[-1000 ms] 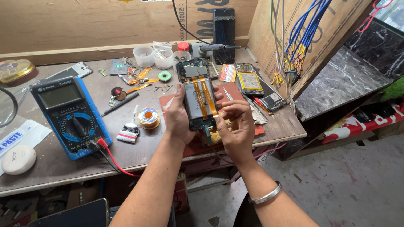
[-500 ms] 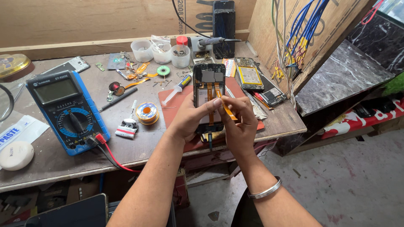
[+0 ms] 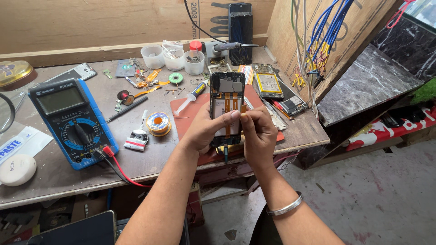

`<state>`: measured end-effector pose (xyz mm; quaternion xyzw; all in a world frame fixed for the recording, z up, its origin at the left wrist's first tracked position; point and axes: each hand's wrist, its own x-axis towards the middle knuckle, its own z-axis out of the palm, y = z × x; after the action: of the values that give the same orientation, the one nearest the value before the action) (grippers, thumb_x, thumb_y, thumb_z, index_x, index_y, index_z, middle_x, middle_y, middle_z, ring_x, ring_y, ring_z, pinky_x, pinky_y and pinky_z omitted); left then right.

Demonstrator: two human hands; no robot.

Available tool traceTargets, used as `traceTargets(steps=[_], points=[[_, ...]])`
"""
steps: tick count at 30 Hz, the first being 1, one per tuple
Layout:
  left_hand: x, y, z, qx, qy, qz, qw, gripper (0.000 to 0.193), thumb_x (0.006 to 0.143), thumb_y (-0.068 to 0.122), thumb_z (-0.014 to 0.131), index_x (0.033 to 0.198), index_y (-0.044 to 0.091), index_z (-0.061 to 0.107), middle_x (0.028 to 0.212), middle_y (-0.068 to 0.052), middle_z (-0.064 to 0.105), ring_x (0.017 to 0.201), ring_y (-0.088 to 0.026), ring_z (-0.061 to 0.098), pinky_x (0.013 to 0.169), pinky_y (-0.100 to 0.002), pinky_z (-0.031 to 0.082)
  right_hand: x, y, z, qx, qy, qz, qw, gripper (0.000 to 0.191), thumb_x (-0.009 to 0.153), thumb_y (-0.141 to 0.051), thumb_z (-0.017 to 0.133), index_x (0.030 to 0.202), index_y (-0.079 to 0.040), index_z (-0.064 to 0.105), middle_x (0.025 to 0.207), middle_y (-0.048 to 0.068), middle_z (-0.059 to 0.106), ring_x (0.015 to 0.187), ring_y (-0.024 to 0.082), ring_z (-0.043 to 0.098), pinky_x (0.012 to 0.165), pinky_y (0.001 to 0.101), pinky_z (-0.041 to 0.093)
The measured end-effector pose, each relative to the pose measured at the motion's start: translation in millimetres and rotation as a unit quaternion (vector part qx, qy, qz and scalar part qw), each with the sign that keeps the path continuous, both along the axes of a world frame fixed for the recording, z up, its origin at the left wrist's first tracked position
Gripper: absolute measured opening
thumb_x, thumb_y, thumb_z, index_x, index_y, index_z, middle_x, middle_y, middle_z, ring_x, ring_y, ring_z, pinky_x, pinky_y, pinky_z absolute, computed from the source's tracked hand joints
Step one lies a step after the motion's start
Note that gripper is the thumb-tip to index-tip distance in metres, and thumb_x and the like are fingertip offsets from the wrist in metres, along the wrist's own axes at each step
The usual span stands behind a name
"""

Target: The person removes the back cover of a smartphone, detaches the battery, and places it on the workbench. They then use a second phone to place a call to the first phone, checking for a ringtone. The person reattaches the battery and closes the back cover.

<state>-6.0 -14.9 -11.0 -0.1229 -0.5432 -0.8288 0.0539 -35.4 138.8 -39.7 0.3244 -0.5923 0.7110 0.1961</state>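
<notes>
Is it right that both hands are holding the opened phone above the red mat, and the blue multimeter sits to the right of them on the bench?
Not quite. In the head view the blue multimeter sits to the left of the hands, not the right. The rest stands: the left hand and right hand hold the opened phone above the red mat.

A blue handheld multimeter (image 3: 72, 121) lies left of frame centre; right of it, a round solder-wire spool (image 3: 159, 123); three plastic cups (image 3: 174, 58) above.
</notes>
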Motion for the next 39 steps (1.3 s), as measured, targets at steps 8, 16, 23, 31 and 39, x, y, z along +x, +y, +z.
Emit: traceTargets(steps=[8, 16, 23, 31, 39], points=[[3.6, -0.4, 5.6, 0.027, 0.011, -0.032, 0.999, 0.042, 0.094, 0.028, 0.072, 0.123, -0.003, 0.066, 0.11, -0.011, 0.072, 0.1, -0.018, 0.071, 0.088, -0.035, 0.059, 6.1, -1.1, 9.7, 0.023, 0.035, 0.003, 0.999, 0.013, 0.106, -0.007, 0.067, 0.096, 0.0, 0.063, 0.093, 0.0, 0.054, 0.088, 0.008, 0.054, 0.108, 0.026, 0.049], [3.6, -1.0, 5.2, 0.036, 0.018, -0.028, 0.999, 0.042, 0.093, 0.024, 0.074, 0.126, 0.0, 0.062, 0.112, -0.01, 0.07, 0.1, -0.017, 0.07, 0.087, -0.035, 0.059, 10.1, 0.4, 13.2, 0.034, -0.029, -0.006, 0.999, 0.013, 0.1, -0.004, 0.069, 0.111, 0.002, 0.073, 0.099, 0.0, 0.062, 0.089, 0.006, 0.057, 0.078, 0.0206, 0.048], [3.0, -1.5, 3.1, 0.031, 0.018, -0.027, 0.999, 0.044, 0.092, 0.025, 0.075, 0.126, -0.001, 0.062, 0.112, -0.01, 0.071, 0.101, -0.017, 0.07, 0.088, -0.035, 0.06, 7.9, 0.5, 10.1, 0.026, -0.019, 0.004, 0.999, 0.011, 0.101, -0.003, 0.07, 0.11, 0.002, 0.072, 0.101, 0.001, 0.062, 0.09, 0.006, 0.057, 0.08, 0.0205, 0.048], [3.5, -1.4, 4.7, 0.02, 0.024, -0.028, 0.999, 0.044, 0.092, 0.024, 0.075, 0.126, -0.003, 0.064, 0.112, -0.011, 0.071, 0.102, -0.018, 0.07, 0.091, -0.035, 0.058, 5.9, 1.6, 6.6, 0.027, -0.018, 0.005, 0.999, 0.01, 0.1, -0.003, 0.07, 0.108, 0.002, 0.071, 0.1, 0.001, 0.061, 0.087, 0.006, 0.055, 0.078, 0.0199, 0.047], [4.4, -0.6, 5.8, 0.024, 0.022, -0.034, 0.999, 0.045, 0.091, 0.025, 0.075, 0.125, -0.003, 0.064, 0.112, -0.011, 0.071, 0.103, -0.018, 0.07, 0.091, -0.035, 0.059, 5.6, 2.1, 6.6, 0.024, -0.014, 0.016, 0.999, 0.01, 0.101, -0.004, 0.069, 0.109, 0.002, 0.071, 0.1, 0.001, 0.06, 0.088, 0.006, 0.055, 0.079, 0.0202, 0.047]])
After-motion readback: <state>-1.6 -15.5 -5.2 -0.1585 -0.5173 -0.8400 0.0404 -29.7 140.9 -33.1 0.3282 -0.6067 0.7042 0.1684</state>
